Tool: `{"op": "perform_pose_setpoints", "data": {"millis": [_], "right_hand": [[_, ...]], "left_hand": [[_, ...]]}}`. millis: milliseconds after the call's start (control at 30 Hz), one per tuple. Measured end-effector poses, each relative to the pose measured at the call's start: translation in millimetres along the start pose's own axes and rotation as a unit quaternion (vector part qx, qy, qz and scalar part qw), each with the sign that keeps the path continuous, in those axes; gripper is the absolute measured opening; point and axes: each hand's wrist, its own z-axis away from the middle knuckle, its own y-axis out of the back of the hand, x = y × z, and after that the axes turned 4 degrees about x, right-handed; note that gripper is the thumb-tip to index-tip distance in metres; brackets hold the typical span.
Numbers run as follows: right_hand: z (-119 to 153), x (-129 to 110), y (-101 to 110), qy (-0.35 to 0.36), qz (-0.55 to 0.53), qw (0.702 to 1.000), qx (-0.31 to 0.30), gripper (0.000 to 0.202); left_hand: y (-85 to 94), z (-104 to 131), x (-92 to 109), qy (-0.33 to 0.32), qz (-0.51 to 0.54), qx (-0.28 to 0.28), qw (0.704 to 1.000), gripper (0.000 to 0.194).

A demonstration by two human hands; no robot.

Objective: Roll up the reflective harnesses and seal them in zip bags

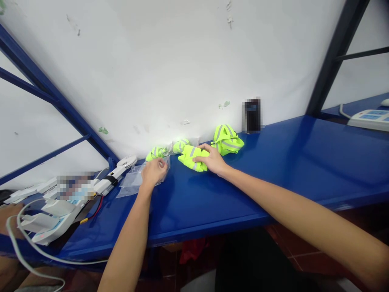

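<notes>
My right hand [213, 160] grips the side of a folded neon-yellow reflective vest [191, 157] with grey stripes, thumb in front and fingers over the top. To its left, my left hand [153, 172] is closed in a pinch on a clear plastic bag [165, 167], whose film shows around the fingertips. More clear bags [130, 180] lie flat just left of that hand. Behind the hands, two small yellow bundles [157, 153] [181, 145] rest near the wall, partly covered by clear film. A larger, looser yellow bundle with grey stripes [227, 140] sits behind my right hand.
A dark upright object [253, 116], blurred out, leans on the wall. On the blue table [273, 178], at left, are a small white fan [127, 161], white devices [57, 219] and loose cables. Blue frame posts stand at both sides. Part of another person's arm [10, 217] shows at far left.
</notes>
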Motion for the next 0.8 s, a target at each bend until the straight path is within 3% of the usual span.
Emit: {"op": "perform_pose_setpoints", "data": {"millis": [100, 233, 400, 500, 633, 700, 800], "right_hand": [[-1, 1, -2, -0.042, -0.078, 0.996, -0.009, 0.037], [-2, 0, -5, -0.121, -0.252, 0.958, -0.056, 0.041], [1, -9, -2, -0.136, -0.366, 0.912, -0.127, 0.043], [0, -8, 0, -0.125, -0.319, 0.927, -0.154, 0.045], [-7, 6, 3, -0.05, -0.125, 0.988, -0.079, 0.042], [-10, 12, 5, -0.004, -0.017, 0.999, -0.042, 0.04], [-11, 15, 7, 0.065, 0.073, 0.995, -0.036, 0.041]], "left_hand": [[-16.1, 5, 16, -0.039, 0.165, 0.01, 0.985, 0.028], [-38.4, 15, 37, -0.049, 0.262, 0.152, 0.952, 0.018], [-46.3, 21, 48, -0.141, 0.355, 0.153, 0.912, 0.009], [-46.3, 19, 48, -0.137, 0.418, 0.122, 0.89, 0.007], [-46.2, 17, 45, -0.068, 0.475, 0.096, 0.872, 0.018], [-45.3, 17, 43, -0.075, 0.442, 0.111, 0.887, 0.021], [-42.2, 20, 43, -0.165, 0.306, 0.14, 0.927, 0.023]]}}
